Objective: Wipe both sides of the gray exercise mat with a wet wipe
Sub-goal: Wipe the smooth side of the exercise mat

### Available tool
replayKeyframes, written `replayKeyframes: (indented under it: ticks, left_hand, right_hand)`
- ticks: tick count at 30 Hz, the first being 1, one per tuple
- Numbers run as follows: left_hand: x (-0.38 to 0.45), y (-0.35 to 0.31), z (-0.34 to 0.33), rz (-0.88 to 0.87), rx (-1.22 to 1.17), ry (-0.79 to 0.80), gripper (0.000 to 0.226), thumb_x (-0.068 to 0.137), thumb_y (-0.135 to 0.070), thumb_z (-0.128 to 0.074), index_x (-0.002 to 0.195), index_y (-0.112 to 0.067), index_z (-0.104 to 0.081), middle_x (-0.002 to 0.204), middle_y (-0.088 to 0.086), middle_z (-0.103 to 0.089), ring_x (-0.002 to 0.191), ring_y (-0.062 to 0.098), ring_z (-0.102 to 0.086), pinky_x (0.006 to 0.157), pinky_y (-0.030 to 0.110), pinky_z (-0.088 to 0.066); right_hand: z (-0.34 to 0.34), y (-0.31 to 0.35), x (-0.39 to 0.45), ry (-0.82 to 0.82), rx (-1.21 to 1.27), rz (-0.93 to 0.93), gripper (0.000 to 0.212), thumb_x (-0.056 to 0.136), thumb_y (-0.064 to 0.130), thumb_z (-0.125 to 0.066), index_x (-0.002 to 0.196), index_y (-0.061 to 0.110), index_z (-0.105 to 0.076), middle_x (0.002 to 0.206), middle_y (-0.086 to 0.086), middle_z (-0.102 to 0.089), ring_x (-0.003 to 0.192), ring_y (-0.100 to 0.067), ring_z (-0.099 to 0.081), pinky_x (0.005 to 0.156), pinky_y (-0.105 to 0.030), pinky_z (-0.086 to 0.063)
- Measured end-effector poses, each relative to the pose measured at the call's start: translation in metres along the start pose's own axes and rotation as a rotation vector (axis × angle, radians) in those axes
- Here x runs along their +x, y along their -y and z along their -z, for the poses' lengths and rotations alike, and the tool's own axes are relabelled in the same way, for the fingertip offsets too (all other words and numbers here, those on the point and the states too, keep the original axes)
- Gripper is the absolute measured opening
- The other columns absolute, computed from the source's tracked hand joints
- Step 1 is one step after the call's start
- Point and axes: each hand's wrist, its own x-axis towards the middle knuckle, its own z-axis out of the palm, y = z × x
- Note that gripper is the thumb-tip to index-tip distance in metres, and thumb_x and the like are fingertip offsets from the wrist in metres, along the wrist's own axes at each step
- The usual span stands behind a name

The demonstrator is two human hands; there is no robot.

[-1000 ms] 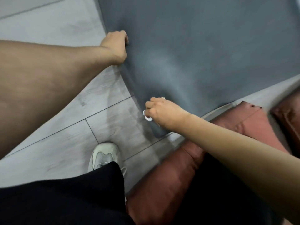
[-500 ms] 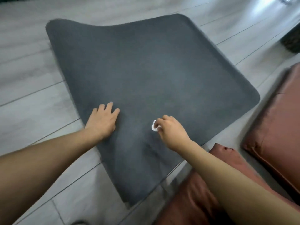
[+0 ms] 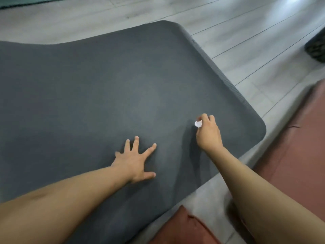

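The gray exercise mat (image 3: pixel 105 85) lies spread on the pale plank floor (image 3: pixel 246 23). On the mat, the left hand (image 3: pixel 136 162) presses flat, fingers splayed; just right of it, the right hand (image 3: pixel 208 134) pinches a crumpled white wet wipe (image 3: pixel 198 123) against the mat.

Reddish cushions (image 3: pixel 297 150) on pale plank floor (image 3: pixel 237 32), perhaps leather.

A single head-worn camera looks forward and steeply down from above the person's own arms, close over the flat gray foam exercise mat (image 3: pixel 109 88). The pale wood-plank floor (image 3: pixel 246 43) fills the far and right edges.
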Motion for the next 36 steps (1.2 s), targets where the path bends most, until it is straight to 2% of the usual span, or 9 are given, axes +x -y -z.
replayKeyframes:
  ticks: [5, 8, 11, 17, 22, 27, 30, 32, 36]
  left_hand:
    - [0.014, -0.03, -0.02, 0.172, 0.041, 0.058, 0.132, 0.068, -0.089, -0.06, 0.134, -0.053, 0.048, 0.143, 0.021, 0.058, 0.144, 0.051, 0.035, 0.115, 0.074, -0.009]
    - [0.014, -0.034, -0.017, 0.229, 0.035, 0.085, 0.136, 0.066, -0.086, -0.065, 0.129, -0.056, 0.051, 0.141, 0.017, 0.061, 0.145, 0.047, 0.035, 0.117, 0.072, -0.01]
    - [0.013, -0.041, -0.011, 0.276, 0.032, 0.117, 0.136, 0.065, -0.084, -0.067, 0.127, -0.058, 0.051, 0.139, 0.014, 0.063, 0.146, 0.044, 0.036, 0.118, 0.07, -0.013]
    - [0.001, -0.05, 0.005, 0.283, 0.014, 0.096, 0.13, 0.073, -0.075, -0.07, 0.134, -0.06, 0.044, 0.148, 0.012, 0.056, 0.152, 0.041, 0.024, 0.119, 0.06, -0.025]
    - [0.005, -0.064, 0.013, 0.258, -0.185, -0.166, 0.107, 0.078, -0.077, -0.063, 0.157, -0.052, 0.005, 0.169, 0.008, 0.003, 0.155, 0.033, -0.015, 0.119, 0.047, -0.037]
    - [0.025, -0.088, -0.004, 0.361, -0.222, -0.067, 0.128, 0.073, -0.079, -0.067, 0.134, -0.061, 0.044, 0.149, -0.004, 0.056, 0.154, 0.037, 0.021, 0.119, 0.062, -0.026]
    - [0.027, -0.09, -0.009, 0.385, -0.238, -0.042, 0.131, 0.074, -0.074, -0.071, 0.131, -0.061, 0.046, 0.144, -0.006, 0.061, 0.152, 0.038, 0.028, 0.119, 0.066, -0.022]
    - [0.028, -0.091, -0.007, 0.405, -0.267, -0.025, 0.132, 0.074, -0.071, -0.073, 0.132, -0.061, 0.045, 0.144, -0.006, 0.061, 0.151, 0.037, 0.03, 0.118, 0.068, -0.019]
    - [0.025, -0.092, 0.005, 0.412, -0.333, 0.051, 0.132, 0.075, -0.065, -0.077, 0.136, -0.062, 0.04, 0.146, -0.005, 0.059, 0.15, 0.038, 0.032, 0.117, 0.07, -0.017]
  right_hand:
    - [0.023, -0.087, 0.087, -0.143, -0.01, -0.146, 0.023, 0.094, 0.021, -0.041, 0.092, 0.008, -0.06, 0.099, -0.015, -0.059, 0.094, -0.038, -0.053, 0.077, -0.041, -0.043]
    - [0.041, -0.124, 0.127, -0.175, -0.024, -0.249, 0.047, 0.089, 0.05, -0.05, 0.113, 0.009, -0.056, 0.112, -0.019, -0.06, 0.106, -0.04, -0.052, 0.093, -0.044, -0.042]
    - [0.044, -0.147, 0.147, -0.034, -0.139, -0.262, 0.073, 0.077, 0.07, -0.059, 0.124, 0.016, -0.047, 0.123, -0.016, -0.048, 0.12, -0.036, -0.044, 0.104, -0.043, -0.035]
    - [0.049, -0.16, 0.168, 0.063, 0.147, -0.344, 0.062, 0.075, 0.053, -0.073, 0.118, 0.011, -0.054, 0.123, -0.012, -0.052, 0.116, -0.034, -0.051, 0.097, -0.041, -0.042]
    - [0.076, -0.166, 0.17, -0.017, 0.096, -0.19, 0.044, 0.087, 0.042, -0.066, 0.115, 0.008, -0.064, 0.115, -0.014, -0.054, 0.105, -0.035, -0.054, 0.09, -0.037, -0.044]
    - [0.047, -0.16, 0.17, -0.051, 0.036, -0.266, 0.043, 0.083, 0.04, -0.068, 0.118, 0.018, -0.058, 0.127, -0.014, -0.04, 0.112, -0.038, -0.05, 0.099, -0.045, -0.043]
    - [0.049, -0.171, 0.189, 0.068, 0.049, -0.361, 0.081, 0.07, 0.05, -0.074, 0.138, 0.021, -0.04, 0.133, -0.018, -0.044, 0.118, -0.039, -0.05, 0.1, -0.049, -0.043]
    - [0.062, -0.182, 0.199, 0.187, 0.042, -0.396, 0.092, 0.058, 0.067, -0.075, 0.128, 0.013, -0.05, 0.119, -0.017, -0.058, 0.108, -0.035, -0.058, 0.092, -0.046, -0.051]
    - [0.109, -0.165, 0.204, 0.448, 0.039, -0.208, 0.042, 0.069, 0.049, -0.082, 0.088, 0.013, -0.069, 0.076, -0.007, -0.07, 0.069, -0.023, -0.066, 0.06, -0.033, -0.053]
